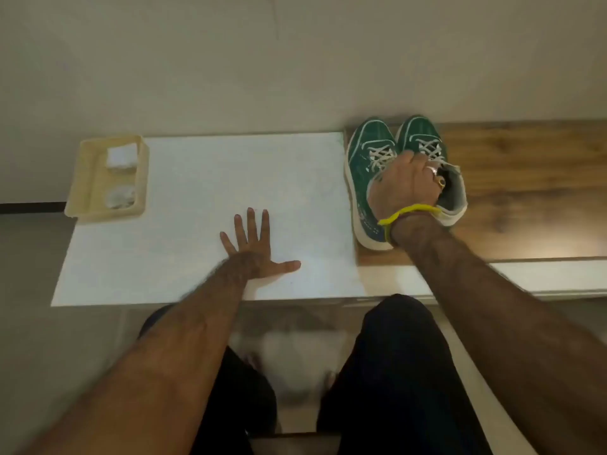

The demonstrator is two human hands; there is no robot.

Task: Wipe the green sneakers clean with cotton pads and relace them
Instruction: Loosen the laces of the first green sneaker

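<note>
Dark-trousered knees (391,372) sit nearest, below the table edge. On the white rectangular mat (203,178) the left hand (259,251) lies flat, fingers spread, grasping nothing. Beside the mat, on the brown wooden tabletop (525,178), the right hand (407,182) grips both green canvas sneakers with white laces (371,149) by their collars. Over on the mat's far left corner, a pale yellow plastic tray (82,178) holds white cotton pads (121,156).

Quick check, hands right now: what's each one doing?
Left hand: open, fingers spread flat on the white sheet, holding nothing.
Right hand: grips the green sneakers at their openings.
</note>
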